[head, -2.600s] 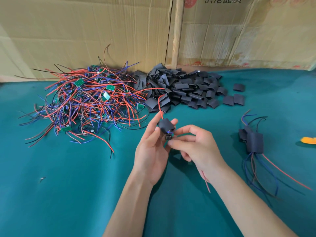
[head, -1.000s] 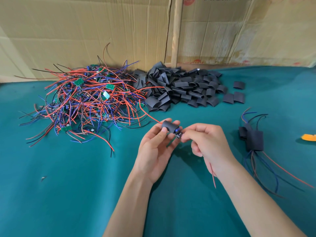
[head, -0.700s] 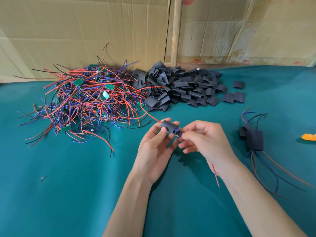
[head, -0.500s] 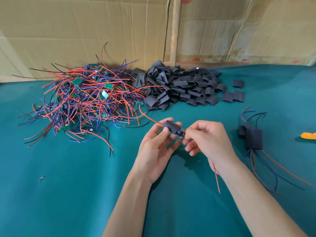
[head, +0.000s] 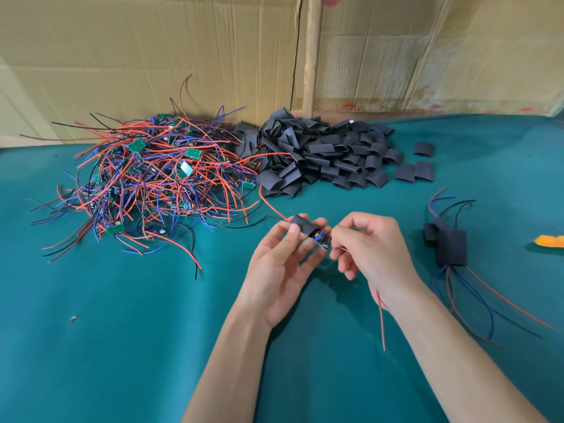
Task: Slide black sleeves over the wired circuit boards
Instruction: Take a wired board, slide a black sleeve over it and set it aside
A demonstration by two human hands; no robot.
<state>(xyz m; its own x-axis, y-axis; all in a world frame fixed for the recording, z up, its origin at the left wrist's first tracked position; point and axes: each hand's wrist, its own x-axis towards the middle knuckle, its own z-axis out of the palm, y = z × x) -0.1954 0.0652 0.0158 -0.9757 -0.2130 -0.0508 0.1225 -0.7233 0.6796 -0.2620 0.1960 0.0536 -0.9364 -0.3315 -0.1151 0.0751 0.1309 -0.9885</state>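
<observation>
The left hand (head: 279, 264) pinches a black sleeve (head: 302, 226) between thumb and fingertips, and the right hand (head: 370, 251) pinches the end of the board (head: 321, 239) that pokes from the sleeve's right mouth. Since a second ago the board has come further out on the right side, so the wires are through but the sleeve does not yet cover it. A red wire (head: 270, 204) trails from the sleeve's left mouth towards the wired pile (head: 152, 181). Spare sleeves (head: 323, 157) lie behind on the worktop (head: 122, 331); finished pieces (head: 451, 248) sit to the right.
</observation>
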